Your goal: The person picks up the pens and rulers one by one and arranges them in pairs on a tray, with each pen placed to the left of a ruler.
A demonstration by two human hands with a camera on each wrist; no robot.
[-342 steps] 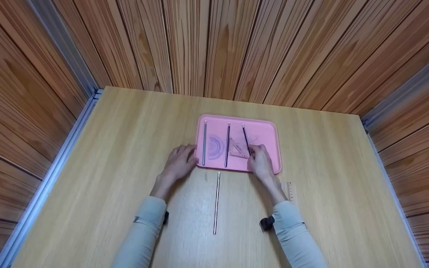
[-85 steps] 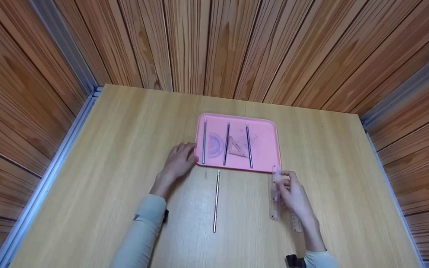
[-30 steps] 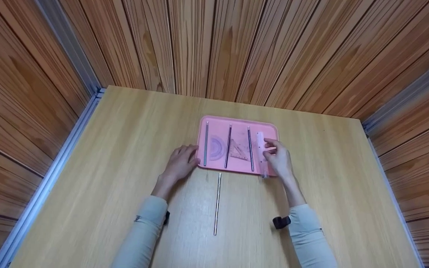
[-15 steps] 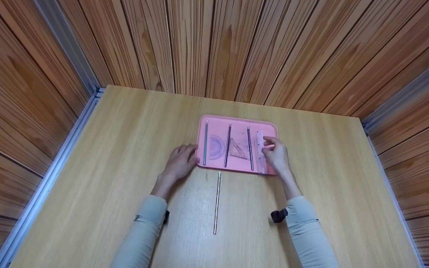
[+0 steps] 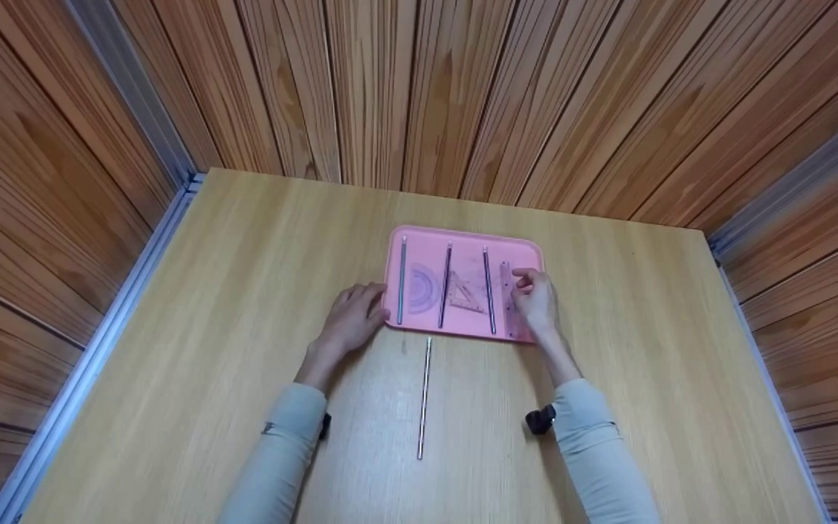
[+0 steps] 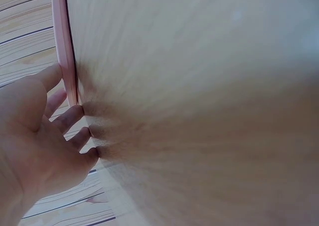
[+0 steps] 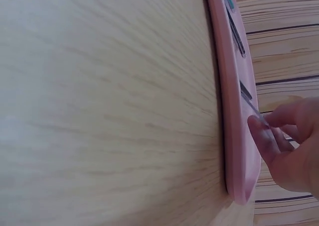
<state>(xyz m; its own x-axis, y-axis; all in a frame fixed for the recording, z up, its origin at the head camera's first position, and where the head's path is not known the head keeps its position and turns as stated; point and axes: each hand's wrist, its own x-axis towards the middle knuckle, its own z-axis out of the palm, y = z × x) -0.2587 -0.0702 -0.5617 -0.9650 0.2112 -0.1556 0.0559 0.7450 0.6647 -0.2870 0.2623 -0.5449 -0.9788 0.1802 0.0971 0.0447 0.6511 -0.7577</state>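
A pink tray (image 5: 468,233) lies on the table, with my left hand (image 5: 350,316) at its left edge. In the left wrist view the left thumb and index finger touch the tray rim (image 6: 61,37), while the other fingertips rest on the tabletop. My right hand (image 5: 537,302) is over the tray's right side and pinches a clear ruler (image 5: 508,320), which lies in the tray. Left of the ruler, in the same tray, are a dark pencil (image 5: 489,291), a clear set square (image 5: 466,297), another dark pencil (image 5: 445,287), a purple-tinted protractor (image 5: 423,288) and a teal pencil (image 5: 401,280).
A shiny pinkish pencil (image 5: 425,397) lies on the wooden table (image 5: 172,349), in front of the tray. Wood-panelled walls (image 5: 433,94) stand behind and at both sides, with a metal rail (image 5: 106,313) along the left table edge.
Earlier, the right hand held a dark pencil in the tray. It then brought the ruler from the table's right into the tray, where the ruler has lowered flat. The left hand stays put.
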